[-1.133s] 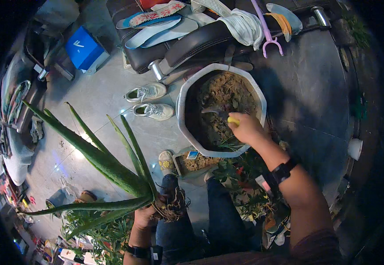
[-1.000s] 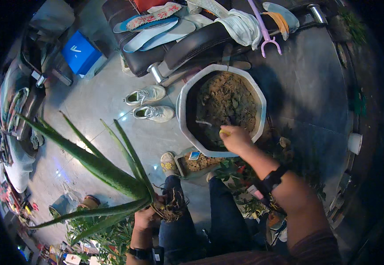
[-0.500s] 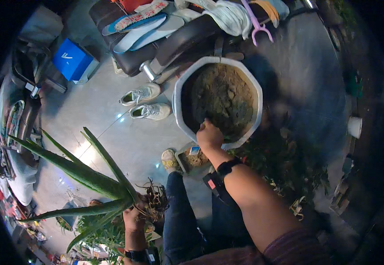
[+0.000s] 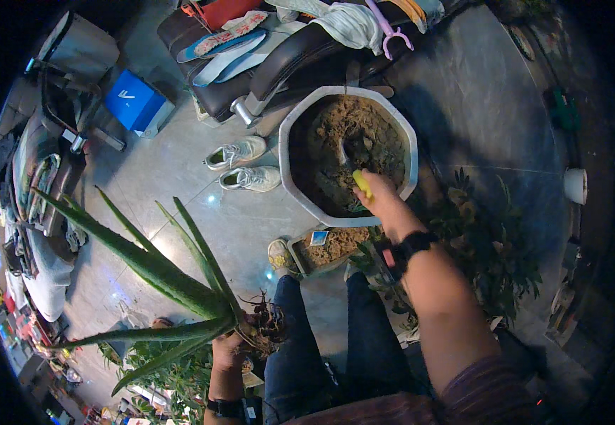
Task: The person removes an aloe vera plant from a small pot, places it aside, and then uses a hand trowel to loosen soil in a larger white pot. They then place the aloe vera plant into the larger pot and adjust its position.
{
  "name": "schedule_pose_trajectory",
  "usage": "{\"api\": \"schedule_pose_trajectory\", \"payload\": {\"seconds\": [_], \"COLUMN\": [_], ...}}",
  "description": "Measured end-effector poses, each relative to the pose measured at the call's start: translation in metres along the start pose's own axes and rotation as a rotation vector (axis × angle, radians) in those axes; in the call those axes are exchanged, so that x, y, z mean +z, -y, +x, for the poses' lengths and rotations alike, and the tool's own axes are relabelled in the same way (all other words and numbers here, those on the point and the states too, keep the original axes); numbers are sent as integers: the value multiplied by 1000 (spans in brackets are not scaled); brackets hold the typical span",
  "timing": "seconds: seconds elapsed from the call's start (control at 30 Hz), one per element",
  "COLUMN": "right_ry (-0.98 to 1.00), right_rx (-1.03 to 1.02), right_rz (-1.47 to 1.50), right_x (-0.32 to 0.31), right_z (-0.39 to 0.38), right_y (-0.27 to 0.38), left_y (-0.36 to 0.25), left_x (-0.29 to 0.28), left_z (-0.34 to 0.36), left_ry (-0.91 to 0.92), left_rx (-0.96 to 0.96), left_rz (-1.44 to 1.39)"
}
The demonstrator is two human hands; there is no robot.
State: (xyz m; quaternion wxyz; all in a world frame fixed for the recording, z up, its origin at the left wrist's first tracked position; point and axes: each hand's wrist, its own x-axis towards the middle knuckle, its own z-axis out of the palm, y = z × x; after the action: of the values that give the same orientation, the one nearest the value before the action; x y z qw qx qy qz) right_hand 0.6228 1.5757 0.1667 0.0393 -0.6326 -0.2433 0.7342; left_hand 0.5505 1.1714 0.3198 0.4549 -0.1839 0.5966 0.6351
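My left hand (image 4: 227, 350) is closed around the base of an aloe plant (image 4: 187, 296) at the lower left. Its long green leaves fan out to the left, while bare brown roots (image 4: 266, 326) hang out beside my left leg. Inside a large white octagonal pot (image 4: 288, 173), my right hand (image 4: 384, 199) grips a small trowel by its yellow handle (image 4: 362, 183). The trowel's metal blade points away from me and is partly sunk in the brown soil (image 4: 353, 122).
White sneakers (image 4: 251, 178) stand left of the pot. A tray of brown granular material (image 4: 332, 248) lies between my feet. Leafy plants (image 4: 484, 248) grow at right. Beyond the pot, a dark padded bench (image 4: 300, 60) carries insoles and cloths. A blue box (image 4: 135, 101) sits far left.
My right hand has moved right and slightly up within the pot; the trowel now shows in it. My left hand still holds the aloe. The whole view has shifted somewhat.
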Motion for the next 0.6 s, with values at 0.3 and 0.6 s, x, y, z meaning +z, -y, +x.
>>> {"api": "schedule_pose_trajectory", "payload": {"seconds": [0.3,0.6], "right_ry": [-177,-125], "right_rx": [-579,-463], "right_rz": [-1493,-1799], "right_x": [15,62], "right_z": [-86,-81], "right_y": [-16,-31], "left_y": [-5,-34], "left_x": [-4,-8], "left_z": [7,30], "left_ry": [-13,6], "left_rx": [-104,-9], "left_rz": [-8,-48]}}
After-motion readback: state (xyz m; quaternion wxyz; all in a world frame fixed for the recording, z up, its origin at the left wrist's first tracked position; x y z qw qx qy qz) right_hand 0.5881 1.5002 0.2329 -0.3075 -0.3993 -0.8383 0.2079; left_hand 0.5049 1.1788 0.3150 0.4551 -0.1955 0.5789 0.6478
